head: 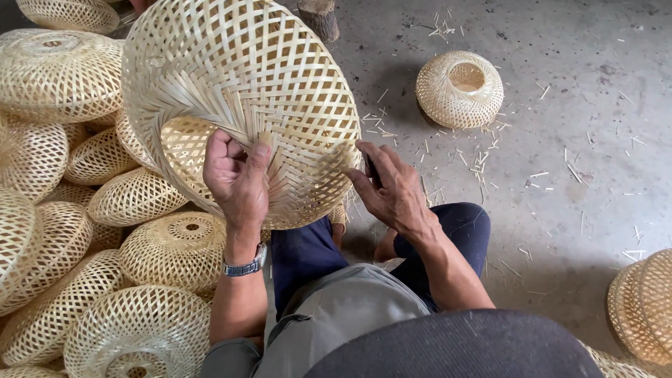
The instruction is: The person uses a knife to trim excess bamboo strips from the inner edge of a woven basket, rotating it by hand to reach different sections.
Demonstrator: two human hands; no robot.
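A grey concrete floor (574,105) lay under everything, littered with pale bamboo slivers (483,164). In the head view, the left hand (238,178) was clamped on the rim of a large woven bamboo basket (245,84), thumb on the outer weave and fingers curled inside the opening, holding it tilted up in front of the person. The right hand (392,192) sat just beside that grip at the basket's lower right edge, its fingers closed narrowly round a small dark tool (369,168) whose kind could not be told; its fingertips touched the loose strip ends of the rim. Below the grip were the person's knees in dark blue trousers (308,252), and a metal wristwatch (246,266) circled the left wrist. Left of the held basket a heap of finished woven baskets (84,231) was piled together. Well apart on the far side of the right hand, a small round basket (460,89) stood alone on the floor, open end up
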